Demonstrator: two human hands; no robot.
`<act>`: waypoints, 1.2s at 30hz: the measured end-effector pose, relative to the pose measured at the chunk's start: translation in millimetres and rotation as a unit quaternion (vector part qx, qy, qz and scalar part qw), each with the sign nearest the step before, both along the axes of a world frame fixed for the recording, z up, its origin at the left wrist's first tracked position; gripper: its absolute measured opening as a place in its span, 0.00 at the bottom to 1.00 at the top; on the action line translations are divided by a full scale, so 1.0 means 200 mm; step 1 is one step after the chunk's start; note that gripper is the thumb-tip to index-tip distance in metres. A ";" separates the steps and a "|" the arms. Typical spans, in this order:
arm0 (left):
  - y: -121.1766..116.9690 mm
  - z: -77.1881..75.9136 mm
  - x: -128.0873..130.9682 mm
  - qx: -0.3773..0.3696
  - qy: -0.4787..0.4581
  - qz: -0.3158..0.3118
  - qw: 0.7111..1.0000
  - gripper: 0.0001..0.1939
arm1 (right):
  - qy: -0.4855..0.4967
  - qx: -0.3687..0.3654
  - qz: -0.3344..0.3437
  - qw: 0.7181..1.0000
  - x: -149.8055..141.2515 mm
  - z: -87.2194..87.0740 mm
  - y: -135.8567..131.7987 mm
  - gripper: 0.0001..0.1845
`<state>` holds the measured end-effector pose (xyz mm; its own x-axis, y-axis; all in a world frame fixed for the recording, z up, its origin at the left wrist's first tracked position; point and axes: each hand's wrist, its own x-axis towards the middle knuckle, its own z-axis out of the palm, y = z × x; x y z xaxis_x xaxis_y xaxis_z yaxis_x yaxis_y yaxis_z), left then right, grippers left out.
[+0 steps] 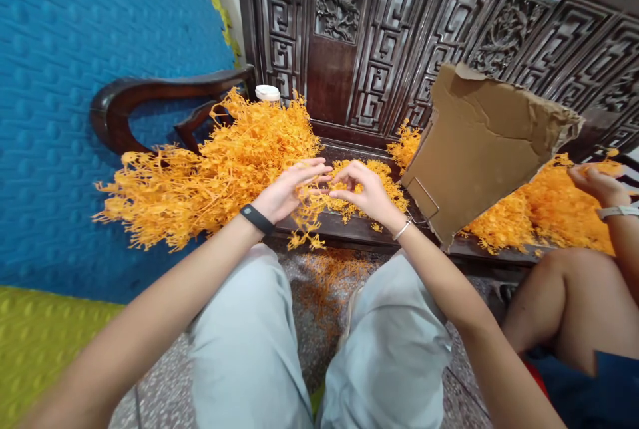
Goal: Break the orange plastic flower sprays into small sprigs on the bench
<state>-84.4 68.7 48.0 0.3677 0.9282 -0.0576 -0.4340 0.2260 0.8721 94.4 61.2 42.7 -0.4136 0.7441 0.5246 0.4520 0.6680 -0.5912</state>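
My left hand (288, 188) and my right hand (363, 191) meet over the seat of a dark carved wooden bench (349, 226). Both pinch the same orange plastic sprig piece (319, 199), which hangs down between them past the seat edge. A big heap of orange plastic sprigs (219, 169) lies just left of my left hand. A smaller loose layer of orange pieces (372, 183) sits behind my right hand. I wear a black band on the left wrist and a thin bracelet on the right.
A torn cardboard box flap (479, 149) stands at the right, with another orange pile (549, 209) behind it. Another person's hand (596, 184) and knee (564, 296) are at the far right. A white cap (267, 92) sits behind the heap. Blue padded mat (60, 83) on the left.
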 end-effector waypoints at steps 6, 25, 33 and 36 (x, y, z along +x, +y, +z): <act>0.01 -0.05 -0.02 0.083 0.031 -0.068 0.994 0.27 | 0.057 -0.046 0.033 0.997 -0.02 0.02 -0.03 0.19; -0.06 0.00 0.05 0.169 0.080 0.031 0.982 0.20 | 0.193 -0.172 0.007 0.966 -0.02 0.02 -0.01 0.23; -0.04 0.00 0.06 0.176 0.107 -0.018 0.978 0.12 | 0.212 -0.202 0.022 0.956 0.01 0.05 -0.01 0.22; -0.03 -0.01 0.05 0.181 0.101 -0.045 0.977 0.12 | 0.213 -0.193 0.014 0.958 0.02 0.04 -0.01 0.22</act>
<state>-74.1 62.7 45.8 0.4638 0.8655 0.1891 -0.2372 -0.0843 0.9678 97.6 59.2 51.5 -0.2456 0.9083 0.3387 0.0993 0.3711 -0.9232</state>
